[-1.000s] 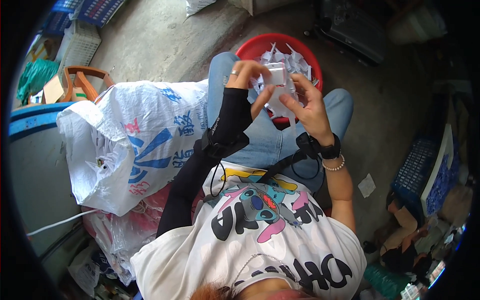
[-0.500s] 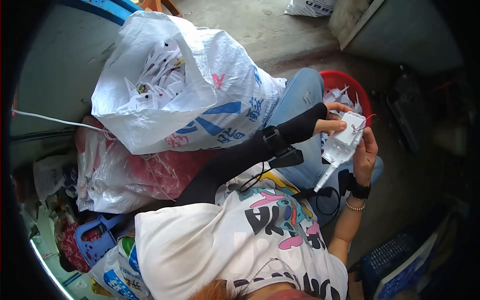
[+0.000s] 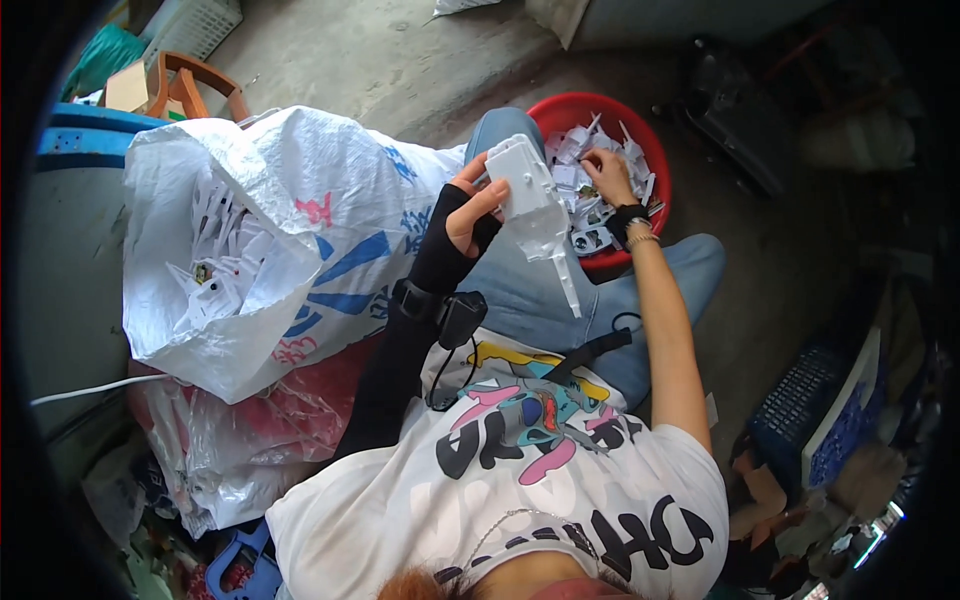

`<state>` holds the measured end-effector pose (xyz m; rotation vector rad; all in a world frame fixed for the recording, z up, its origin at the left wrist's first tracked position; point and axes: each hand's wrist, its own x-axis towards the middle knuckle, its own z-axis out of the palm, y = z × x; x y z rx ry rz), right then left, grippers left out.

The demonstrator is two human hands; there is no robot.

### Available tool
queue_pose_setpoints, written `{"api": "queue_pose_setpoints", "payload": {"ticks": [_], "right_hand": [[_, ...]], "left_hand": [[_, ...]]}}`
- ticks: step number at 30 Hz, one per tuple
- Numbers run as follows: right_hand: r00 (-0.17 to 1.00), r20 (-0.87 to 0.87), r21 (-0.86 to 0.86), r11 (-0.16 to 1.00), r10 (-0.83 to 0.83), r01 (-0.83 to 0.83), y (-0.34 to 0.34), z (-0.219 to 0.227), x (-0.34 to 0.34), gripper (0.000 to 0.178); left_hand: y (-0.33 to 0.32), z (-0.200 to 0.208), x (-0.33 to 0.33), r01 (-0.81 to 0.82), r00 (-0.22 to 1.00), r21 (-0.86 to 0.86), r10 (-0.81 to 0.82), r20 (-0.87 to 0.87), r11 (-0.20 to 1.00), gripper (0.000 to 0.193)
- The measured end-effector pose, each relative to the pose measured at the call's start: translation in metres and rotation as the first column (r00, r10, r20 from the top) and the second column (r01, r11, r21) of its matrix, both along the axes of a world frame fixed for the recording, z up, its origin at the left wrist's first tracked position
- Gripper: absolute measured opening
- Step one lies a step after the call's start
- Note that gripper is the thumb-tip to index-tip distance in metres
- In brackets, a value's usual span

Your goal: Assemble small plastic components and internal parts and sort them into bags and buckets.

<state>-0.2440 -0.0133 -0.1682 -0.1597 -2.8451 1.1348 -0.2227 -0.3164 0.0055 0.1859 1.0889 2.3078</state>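
My left hand [image 3: 470,208], in a black sleeve that leaves the fingers bare, is closed on a white plastic housing [image 3: 528,190]. The housing has a broad flat body and a narrow tail that points down over my knee. To its right stands a red tub [image 3: 658,150] heaped with white plastic parts [image 3: 633,153]. My right hand [image 3: 607,178] is down among these parts, its fingers bent together. Whatever lies between those fingertips is too small to make out. A dark band and a beaded bracelet circle the right wrist.
To the left, a big white woven sack [image 3: 340,180] gapes open over more white parts [image 3: 220,250]. Below it lies a clear plastic bag [image 3: 230,440] with something pink inside. A dark blue basket [image 3: 800,390] stands at right, and a wooden chair [image 3: 185,90] at far left.
My right hand has let go of the housing and moved into the red tub. My left hand keeps the housing, now held further left. The whole view has shifted.
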Motion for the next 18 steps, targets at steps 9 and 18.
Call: {"api": "queue_pose_setpoints", "payload": {"ticks": [9,18], "right_hand": [[0.946,0.031,-0.842,0.518,0.323,-0.150,-0.076,0.118,0.013,0.045],[0.990,0.087,-0.406,0.911,0.112,-0.067,0.060,0.012,0.043,0.044]], "left_hand": [[0.008,-0.040,0.003,-0.266,0.962,-0.272,0.240,-0.128,0.925,0.048],[-0.006,0.093,0.049,-0.263,0.641,-0.280,-0.050,-0.766,0.923,0.065]]}}
